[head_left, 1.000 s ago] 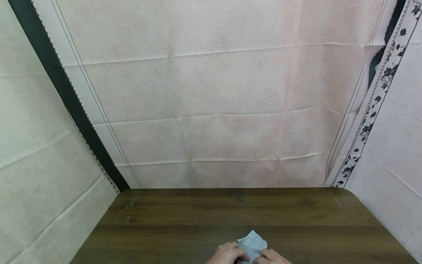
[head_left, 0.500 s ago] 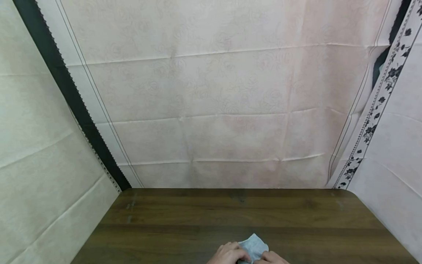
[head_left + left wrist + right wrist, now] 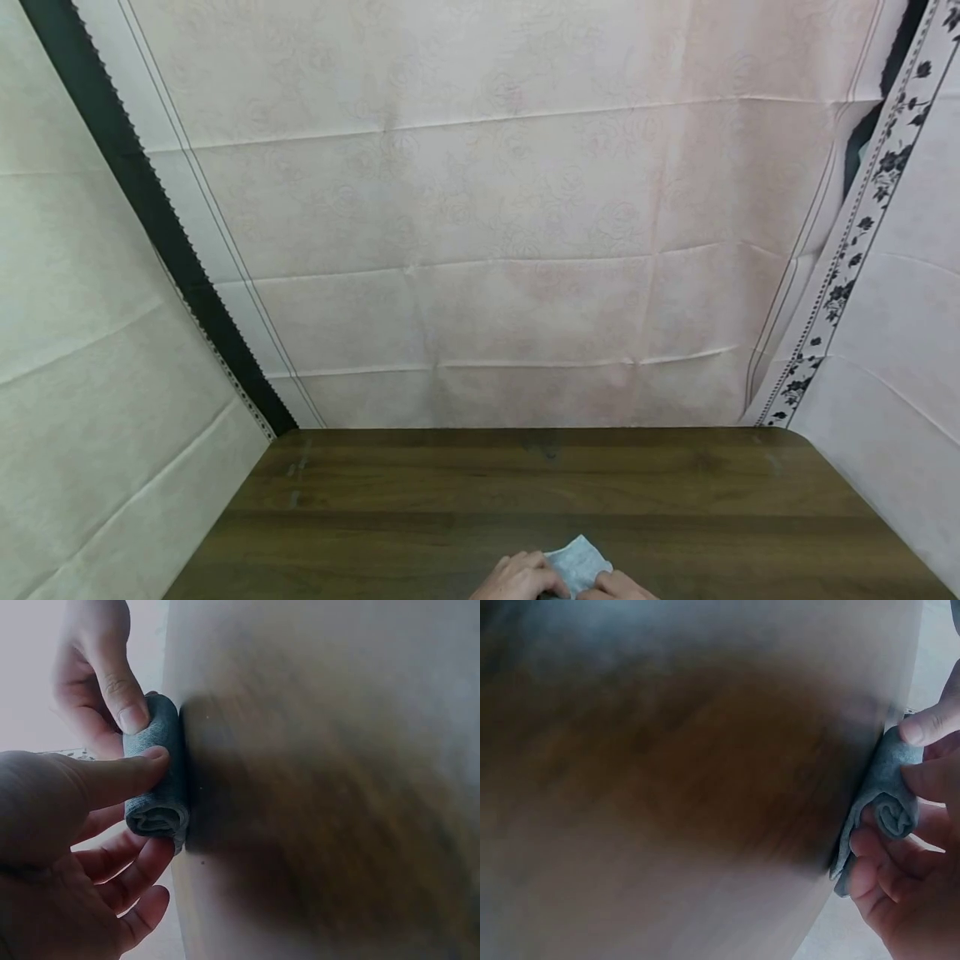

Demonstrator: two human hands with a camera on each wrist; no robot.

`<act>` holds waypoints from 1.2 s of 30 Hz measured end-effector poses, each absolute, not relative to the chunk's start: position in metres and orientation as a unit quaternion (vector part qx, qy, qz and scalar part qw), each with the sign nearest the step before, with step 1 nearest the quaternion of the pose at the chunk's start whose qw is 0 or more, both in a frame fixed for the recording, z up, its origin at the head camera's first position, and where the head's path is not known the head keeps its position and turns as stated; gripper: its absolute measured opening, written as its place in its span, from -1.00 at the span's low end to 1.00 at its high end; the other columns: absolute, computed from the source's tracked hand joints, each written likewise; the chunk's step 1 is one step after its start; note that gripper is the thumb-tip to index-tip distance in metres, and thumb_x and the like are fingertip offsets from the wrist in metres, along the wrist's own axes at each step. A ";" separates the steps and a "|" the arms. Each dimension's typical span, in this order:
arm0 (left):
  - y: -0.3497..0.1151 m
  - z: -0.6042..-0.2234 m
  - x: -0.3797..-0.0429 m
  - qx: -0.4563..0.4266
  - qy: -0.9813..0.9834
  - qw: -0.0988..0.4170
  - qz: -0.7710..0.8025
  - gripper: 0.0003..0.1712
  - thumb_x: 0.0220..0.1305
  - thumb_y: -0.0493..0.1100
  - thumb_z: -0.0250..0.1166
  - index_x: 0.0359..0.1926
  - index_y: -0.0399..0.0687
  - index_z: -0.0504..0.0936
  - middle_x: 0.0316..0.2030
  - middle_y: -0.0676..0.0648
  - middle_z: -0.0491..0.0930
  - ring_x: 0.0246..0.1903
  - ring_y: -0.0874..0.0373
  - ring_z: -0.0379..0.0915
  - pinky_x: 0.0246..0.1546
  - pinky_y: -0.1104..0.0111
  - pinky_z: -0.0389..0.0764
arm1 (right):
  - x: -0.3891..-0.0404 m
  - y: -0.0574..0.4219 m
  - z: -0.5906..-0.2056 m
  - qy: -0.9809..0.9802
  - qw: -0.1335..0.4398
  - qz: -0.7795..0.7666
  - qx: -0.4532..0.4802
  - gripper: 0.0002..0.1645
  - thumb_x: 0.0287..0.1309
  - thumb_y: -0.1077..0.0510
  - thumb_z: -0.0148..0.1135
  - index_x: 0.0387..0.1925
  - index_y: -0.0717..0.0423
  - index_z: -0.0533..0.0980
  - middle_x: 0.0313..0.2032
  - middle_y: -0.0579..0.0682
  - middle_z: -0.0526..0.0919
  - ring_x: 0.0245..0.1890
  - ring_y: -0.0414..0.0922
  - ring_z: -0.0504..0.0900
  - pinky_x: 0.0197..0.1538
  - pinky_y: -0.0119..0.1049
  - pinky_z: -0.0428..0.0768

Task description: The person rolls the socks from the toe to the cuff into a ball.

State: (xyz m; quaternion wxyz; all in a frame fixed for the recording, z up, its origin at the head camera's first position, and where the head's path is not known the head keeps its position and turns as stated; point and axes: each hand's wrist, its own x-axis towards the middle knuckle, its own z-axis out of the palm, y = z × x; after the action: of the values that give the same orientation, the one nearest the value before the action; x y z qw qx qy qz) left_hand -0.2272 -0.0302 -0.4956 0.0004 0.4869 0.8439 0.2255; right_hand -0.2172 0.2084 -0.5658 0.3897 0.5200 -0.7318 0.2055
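A small blue-grey cloth (image 3: 579,562) lies at the front of the table, partly rolled up. Its loose corner points away from me in the head view. The left hand (image 3: 517,575) holds one end of the roll, and the right hand (image 3: 618,585) grips the other end. In the left wrist view both thumbs press on the rolled cloth (image 3: 156,780), with fingers curled underneath. Seen from the right wrist, the spiral end of the rolled cloth (image 3: 894,816) shows, and a flat flap hangs from it beside the fingers. The head view cuts off the lower hands.
The brown wooden table (image 3: 420,492) has rounded far corners, and its near edge (image 3: 178,900) runs right by the cloth. Pale patterned sheets (image 3: 510,208) hang behind and on both sides. A dark strip (image 3: 157,208) runs down the left sheet seam.
The cloth's loose corner has drawn slightly toward the hands and to the right, so less of it shows beyond the fingers. Both hands keep nearly the same place.
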 end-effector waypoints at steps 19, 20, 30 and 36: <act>-0.026 -0.488 -0.221 0.453 0.880 0.021 0.142 -0.74 0.29 0.02 0.30 -0.04 0.22 0.76 -0.33 0.33 0.48 -0.37 0.52 0.23 -0.39 0.53 0.21 | -0.183 0.197 -0.526 -0.831 0.345 0.201 0.388 -0.55 -0.28 0.21 0.57 -0.27 -0.22 0.61 -0.20 -0.32 0.58 -0.30 -0.43 0.44 -0.30 -0.66 0.34; -0.026 -0.487 -0.221 0.453 0.880 0.026 0.141 -0.74 0.30 0.02 0.29 -0.02 0.22 0.76 -0.32 0.33 0.49 -0.36 0.52 0.23 -0.39 0.53 0.21 | -0.183 0.198 -0.526 -0.831 0.345 0.197 0.390 -0.56 -0.27 0.21 0.56 -0.27 -0.22 0.61 -0.21 -0.32 0.58 -0.31 -0.43 0.45 -0.30 -0.66 0.34; -0.032 -0.482 -0.230 0.475 0.847 0.043 0.236 -0.77 0.32 -0.01 0.33 -0.07 0.10 0.75 -0.29 0.30 0.53 -0.35 0.54 0.25 -0.39 0.58 0.30 | -0.190 0.203 -0.525 -0.807 0.353 0.185 0.436 -0.67 -0.19 0.20 0.45 -0.28 -0.11 0.62 -0.25 -0.24 0.58 -0.34 -0.39 0.45 -0.31 -0.65 0.34; -0.034 -0.483 -0.230 0.504 0.813 0.041 0.288 -0.82 0.37 -0.10 0.32 -0.09 -0.03 0.72 -0.25 0.20 0.52 -0.27 0.54 0.30 -0.31 0.61 0.39 | -0.188 0.206 -0.527 -0.804 0.335 0.217 0.441 -0.88 0.19 0.14 0.37 -0.21 -0.02 0.69 -0.24 -0.27 0.56 -0.31 -0.42 0.43 -0.27 -0.70 0.31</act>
State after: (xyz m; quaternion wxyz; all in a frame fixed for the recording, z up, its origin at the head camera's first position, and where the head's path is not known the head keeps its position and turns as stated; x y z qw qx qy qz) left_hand -0.2304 -0.0341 -0.4830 0.0405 0.5041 0.8131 0.2881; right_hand -0.1875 0.2063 -0.5266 0.3349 0.4411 -0.8037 0.2175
